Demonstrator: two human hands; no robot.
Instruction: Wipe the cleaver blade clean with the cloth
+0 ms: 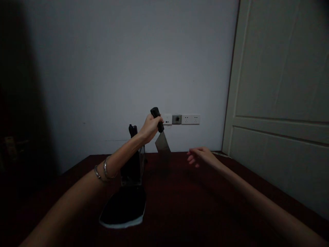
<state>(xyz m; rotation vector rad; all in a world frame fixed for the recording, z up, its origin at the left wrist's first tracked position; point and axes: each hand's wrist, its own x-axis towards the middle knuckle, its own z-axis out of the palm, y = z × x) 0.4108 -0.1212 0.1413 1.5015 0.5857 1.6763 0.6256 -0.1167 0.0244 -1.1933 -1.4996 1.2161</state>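
My left hand (150, 127) is closed around the black handle of a kitchen knife (162, 142), raised above the table. Its broad, cleaver-like blade points down and slightly right, the lower part fading into the dark. Behind my left forearm stands a dark knife block (141, 159) with a see-through side, partly hidden by the arm. Black handles (132, 130) stick up from its top. To the right of the blade, my right hand (200, 155) hovers over the table with loosely bent fingers spread a little. Nothing shows in it.
A dark red table (174, 202) spreads below my hands. On it, in front of the block, lies a flat black thing with a pale rim (123, 209). Wall sockets (190, 119) sit behind the knife. A pale panelled door (277, 103) stands at the right.
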